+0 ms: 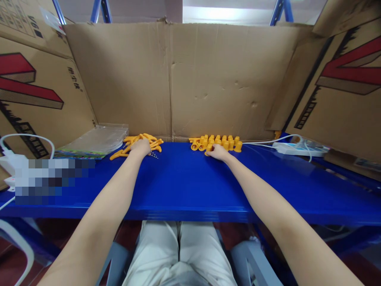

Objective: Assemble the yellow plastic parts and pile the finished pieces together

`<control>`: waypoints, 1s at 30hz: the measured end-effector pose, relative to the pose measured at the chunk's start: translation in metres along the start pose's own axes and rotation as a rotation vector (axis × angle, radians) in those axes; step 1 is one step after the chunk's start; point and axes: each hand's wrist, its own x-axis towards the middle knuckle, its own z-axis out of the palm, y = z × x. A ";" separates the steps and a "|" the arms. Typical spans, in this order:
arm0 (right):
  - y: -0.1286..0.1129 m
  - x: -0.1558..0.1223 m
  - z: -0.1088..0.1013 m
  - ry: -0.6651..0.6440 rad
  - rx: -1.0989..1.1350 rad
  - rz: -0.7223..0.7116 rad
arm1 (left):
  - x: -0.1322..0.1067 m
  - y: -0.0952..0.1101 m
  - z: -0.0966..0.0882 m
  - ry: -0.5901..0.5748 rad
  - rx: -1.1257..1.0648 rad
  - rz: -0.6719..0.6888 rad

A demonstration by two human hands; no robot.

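Note:
My left hand point(141, 147) is closed, its fingers curled down on a pile of orange plastic handles point(120, 154). It seems to grip one of them, though the fingertips are hidden. Thin metal spirals point(153, 154) poke out of the pile to the right of this hand. Further right, my right hand point(218, 152) pinches an orange bell-shaped cup point(208, 149) at the front of a cluster of similar cups. Most of these orange cups point(237, 146) stand with the narrow end up. A few at the left lie on their sides, their hollow ends facing me.
The blue table point(178, 178) is walled at the back by cardboard point(208, 79), with printed boxes on both sides. Clear plastic bags point(95, 139) lie at the left. A white power strip point(300, 148) with cables sits at the right, and white plugs point(13, 163) at the far left.

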 end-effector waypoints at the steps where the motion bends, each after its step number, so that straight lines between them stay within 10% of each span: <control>1: 0.000 0.000 0.000 -0.003 -0.009 -0.006 | 0.002 0.000 0.002 0.001 0.007 0.015; 14: -0.001 0.000 0.003 -0.026 -0.089 -0.061 | -0.001 0.014 0.003 0.372 -0.382 0.176; 22: 0.001 0.002 0.008 0.011 -0.086 -0.126 | -0.007 0.035 0.018 0.056 -0.684 0.392; 30: -0.006 -0.003 0.007 0.036 -0.104 -0.186 | -0.002 0.009 0.005 0.084 -0.166 0.198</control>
